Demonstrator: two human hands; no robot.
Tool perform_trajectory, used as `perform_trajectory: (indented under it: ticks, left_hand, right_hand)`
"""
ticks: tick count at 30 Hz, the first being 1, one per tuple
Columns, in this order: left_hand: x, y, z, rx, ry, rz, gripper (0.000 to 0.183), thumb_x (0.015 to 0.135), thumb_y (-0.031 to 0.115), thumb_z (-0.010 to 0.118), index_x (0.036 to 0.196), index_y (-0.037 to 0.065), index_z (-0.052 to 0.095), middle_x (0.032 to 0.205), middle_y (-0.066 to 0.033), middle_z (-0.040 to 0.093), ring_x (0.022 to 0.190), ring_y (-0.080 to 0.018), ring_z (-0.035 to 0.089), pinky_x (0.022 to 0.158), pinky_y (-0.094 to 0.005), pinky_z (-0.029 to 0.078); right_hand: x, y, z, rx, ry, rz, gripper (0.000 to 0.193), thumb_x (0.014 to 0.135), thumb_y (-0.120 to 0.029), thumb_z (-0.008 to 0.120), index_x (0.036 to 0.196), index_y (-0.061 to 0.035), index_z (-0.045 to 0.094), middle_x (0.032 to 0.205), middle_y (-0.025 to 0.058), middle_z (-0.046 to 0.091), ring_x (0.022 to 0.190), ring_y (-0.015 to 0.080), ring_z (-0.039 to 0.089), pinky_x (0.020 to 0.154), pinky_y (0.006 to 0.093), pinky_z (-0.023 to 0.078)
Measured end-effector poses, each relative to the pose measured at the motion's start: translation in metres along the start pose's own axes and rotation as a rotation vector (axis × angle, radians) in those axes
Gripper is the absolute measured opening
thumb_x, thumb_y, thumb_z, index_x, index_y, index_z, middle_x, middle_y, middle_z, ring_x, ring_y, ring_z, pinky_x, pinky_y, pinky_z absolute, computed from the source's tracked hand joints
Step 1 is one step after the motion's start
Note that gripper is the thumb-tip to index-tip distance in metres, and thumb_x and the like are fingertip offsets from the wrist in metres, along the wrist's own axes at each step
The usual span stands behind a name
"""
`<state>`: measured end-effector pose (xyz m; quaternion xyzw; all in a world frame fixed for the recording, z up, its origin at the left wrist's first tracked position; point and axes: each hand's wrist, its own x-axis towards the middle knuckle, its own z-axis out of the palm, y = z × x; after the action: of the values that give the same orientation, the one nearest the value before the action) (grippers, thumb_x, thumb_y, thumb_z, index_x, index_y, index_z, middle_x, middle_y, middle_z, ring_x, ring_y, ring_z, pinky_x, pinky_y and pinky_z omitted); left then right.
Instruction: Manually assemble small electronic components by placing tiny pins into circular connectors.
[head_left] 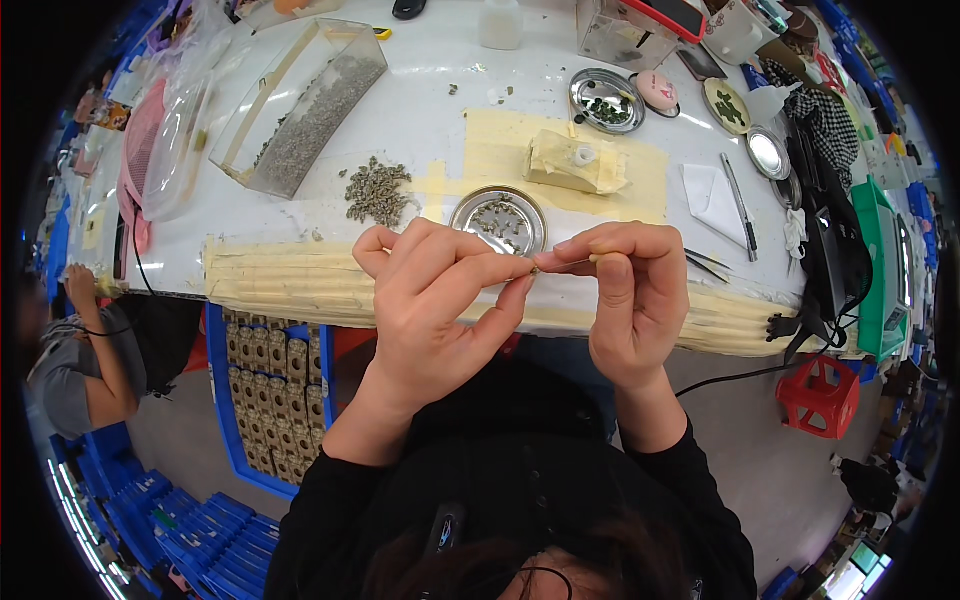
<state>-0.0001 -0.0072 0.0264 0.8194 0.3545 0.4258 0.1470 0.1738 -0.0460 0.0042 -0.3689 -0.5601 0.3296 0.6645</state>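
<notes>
My left hand (430,290) pinches a tiny brownish part (535,269) between thumb and index finger, over the table's front edge. Close against it, my right hand (638,295) has its fingers curled, their tips meeting the left fingertips. Something thin with a pale yellowish end shows by the right thumb; its kind is too small to make out. Just beyond both hands sits a round metal dish (456,212) with small parts scattered in it. A heap of small grey-brown parts (376,190) lies on the table to the left of the dish.
Behind the dish stands a tape-wrapped block (575,163). A clear bin of tiny parts (345,85) is at the far left, and a metal dish of dark green pieces (607,101) at the back right. Tweezers (708,264) lie right. A blue crate (228,400) stands below the table.
</notes>
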Motion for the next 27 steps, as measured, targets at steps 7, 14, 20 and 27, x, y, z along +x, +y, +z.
perform_trajectory:
  ticks: [7,14,20,27]
  left_hand:
    - [0.0,0.0,0.0,0.007,-0.003,-0.002,0.021,0.068,0.004,0.08,0.087,0.012,0.075,0.079,0.0026,0.062,0.072,-0.0139,0.051,0.076,-0.0321,0.028]
    - [0.0,-0.001,0.0,0.009,0.0,0.0,0.022,0.067,0.003,0.08,0.087,0.012,0.075,0.079,0.0023,0.063,0.073,-0.014,0.052,0.077,-0.0323,0.027]
    - [0.0,0.0,-0.002,0.027,0.006,0.011,0.023,0.067,0.003,0.08,0.087,0.012,0.075,0.079,0.0023,0.063,0.074,-0.014,0.052,0.078,-0.0324,0.027]
    - [0.0,-0.002,-0.002,0.054,0.019,0.016,0.024,0.067,0.0,0.08,0.088,0.011,0.074,0.078,0.0028,0.062,0.074,-0.0143,0.052,0.079,-0.0325,0.027]
  right_hand:
    - [0.0,0.001,-0.001,-0.077,-0.029,-0.042,0.012,0.102,-0.003,0.051,0.108,0.0068,0.051,0.099,0.0152,0.066,0.089,0.0194,0.071,0.08,0.0299,0.059]
    - [0.0,0.0,0.002,0.052,0.018,0.001,0.013,0.104,-0.006,0.049,0.11,0.006,0.048,0.099,0.0157,0.065,0.089,0.0197,0.07,0.081,0.0316,0.06]
    - [0.018,-0.006,-0.014,-0.151,0.165,-0.016,0.012,0.103,-0.007,0.053,0.106,0.0041,0.052,0.096,0.0128,0.066,0.087,0.0168,0.069,0.081,0.0284,0.057]
    - [0.058,0.016,-0.024,-0.862,0.219,-0.357,0.008,0.086,-0.001,0.071,0.092,-0.0028,0.066,0.086,0.0081,0.066,0.076,0.0252,0.062,0.067,0.0321,0.049]
